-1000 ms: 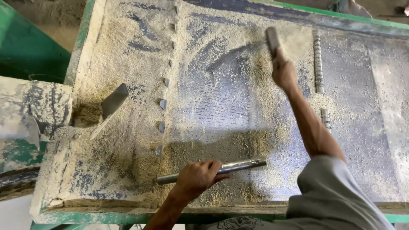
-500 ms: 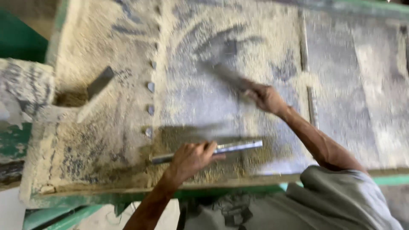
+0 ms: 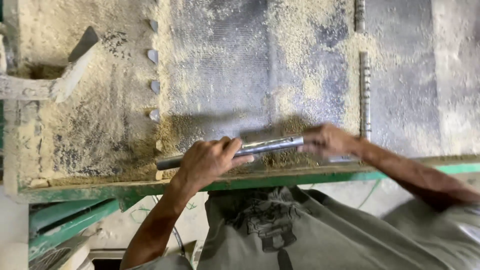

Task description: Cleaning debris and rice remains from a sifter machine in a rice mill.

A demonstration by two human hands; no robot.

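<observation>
My left hand (image 3: 207, 160) is shut around a shiny metal rod (image 3: 270, 145) that lies along the near edge of a dusty metal sieve tray (image 3: 225, 75). My right hand (image 3: 327, 140), blurred, sits at the rod's right end with its fingers curled on a small brush (image 3: 340, 160), mostly hidden under the hand. Tan husk and grain dust (image 3: 295, 45) cover the mesh, with a darker heap right under the rod.
A green metal frame (image 3: 300, 177) runs along the tray's near edge. A ribbed bar (image 3: 365, 90) stands on the mesh at right. Small metal tabs (image 3: 154, 85) line the left part, beside a dark angled plate (image 3: 82, 45).
My right hand has swept the brush from the far side of the tray down to the near edge by the rod's end. The left hand stays on the rod.
</observation>
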